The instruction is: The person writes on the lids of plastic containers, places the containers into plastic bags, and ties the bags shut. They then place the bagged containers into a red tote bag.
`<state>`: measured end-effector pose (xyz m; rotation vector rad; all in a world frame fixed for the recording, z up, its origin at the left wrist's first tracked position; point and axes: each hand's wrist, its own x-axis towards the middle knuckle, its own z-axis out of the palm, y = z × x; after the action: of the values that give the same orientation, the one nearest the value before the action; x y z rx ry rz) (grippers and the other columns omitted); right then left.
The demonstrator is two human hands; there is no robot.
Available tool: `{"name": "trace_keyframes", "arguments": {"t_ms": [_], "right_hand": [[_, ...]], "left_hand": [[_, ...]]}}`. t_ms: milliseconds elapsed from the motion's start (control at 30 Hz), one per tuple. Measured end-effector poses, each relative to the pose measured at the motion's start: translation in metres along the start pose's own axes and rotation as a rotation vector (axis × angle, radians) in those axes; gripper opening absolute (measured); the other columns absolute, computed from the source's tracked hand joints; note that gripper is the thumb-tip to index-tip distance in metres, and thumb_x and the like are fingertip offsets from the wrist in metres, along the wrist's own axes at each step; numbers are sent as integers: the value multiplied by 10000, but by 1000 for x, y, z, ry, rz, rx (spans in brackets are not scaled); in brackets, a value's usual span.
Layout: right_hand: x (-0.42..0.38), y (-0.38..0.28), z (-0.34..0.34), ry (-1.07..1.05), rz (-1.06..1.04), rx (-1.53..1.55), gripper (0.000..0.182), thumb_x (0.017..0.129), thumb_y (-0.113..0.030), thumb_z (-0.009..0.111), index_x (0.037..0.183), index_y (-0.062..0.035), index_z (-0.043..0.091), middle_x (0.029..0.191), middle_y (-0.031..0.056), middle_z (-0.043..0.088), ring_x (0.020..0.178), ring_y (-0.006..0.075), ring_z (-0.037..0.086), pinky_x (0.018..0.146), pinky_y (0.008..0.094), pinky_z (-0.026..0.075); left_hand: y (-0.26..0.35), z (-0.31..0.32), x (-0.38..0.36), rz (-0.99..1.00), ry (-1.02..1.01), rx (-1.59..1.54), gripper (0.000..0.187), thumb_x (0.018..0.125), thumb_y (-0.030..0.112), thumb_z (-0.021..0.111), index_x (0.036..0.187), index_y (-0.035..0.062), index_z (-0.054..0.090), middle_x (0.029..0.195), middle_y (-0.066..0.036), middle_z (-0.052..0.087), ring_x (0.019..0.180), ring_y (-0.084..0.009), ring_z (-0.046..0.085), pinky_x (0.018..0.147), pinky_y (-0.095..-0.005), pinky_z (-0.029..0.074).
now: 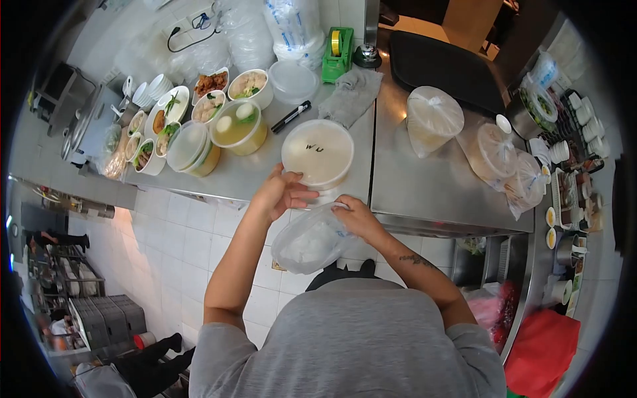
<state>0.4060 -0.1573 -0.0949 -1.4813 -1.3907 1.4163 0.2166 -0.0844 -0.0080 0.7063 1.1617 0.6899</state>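
My right hand (pixel 357 217) pinches the rim of a clear plastic bag (pixel 306 244), which hangs off the counter's front edge with something white inside. My left hand (pixel 286 192) has its fingers apart, between the bag's mouth and the near side of a round lidded tub (pixel 317 154). Black handwriting marks the tub's pale lid. Just behind the tub lie a black marker (pixel 290 117) and a grey cloth (pixel 350 97).
Left on the counter stand an open soup tub (pixel 239 127), a lidded tub (pixel 192 149) and several bowls of food. A green tape dispenser (pixel 337 56) is at the back. Tied bags (pixel 434 119) and a black tray (pixel 444 69) occupy the right side. Another person's legs (pixel 156 365) show lower left.
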Motion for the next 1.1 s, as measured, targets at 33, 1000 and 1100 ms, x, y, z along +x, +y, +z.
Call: {"name": "trace_keyframes", "arguments": {"t_ms": [33,1000,1100], "right_hand": [[4,-1,-1,-8,14,35,168,862,-182,532,885,-21,576,741,21,562,649,80,501,575,249,415],[32,-44,-44,-23,-71,757,411,916,-187,488,1295,-51,403,996,11,520,769,55,449,636,181,391],[33,-38,-46,-86,-93,805,425,917,-151,506,1311,-39,390,1037,19,538,806,56,475,674,190,408]], "left_hand": [[2,-3,13,-40,-64,-55,561,804,75,490,1292,5,224,1077,-230,520,737,-387,652,478,-315,517],[85,20,-8,-29,-293,-37,629,681,-63,411,1297,-27,294,874,-219,592,655,-393,646,409,-289,517],[78,18,-9,3,-270,-45,625,679,-72,415,1291,-46,290,909,-230,583,643,-370,652,407,-285,524]]}}
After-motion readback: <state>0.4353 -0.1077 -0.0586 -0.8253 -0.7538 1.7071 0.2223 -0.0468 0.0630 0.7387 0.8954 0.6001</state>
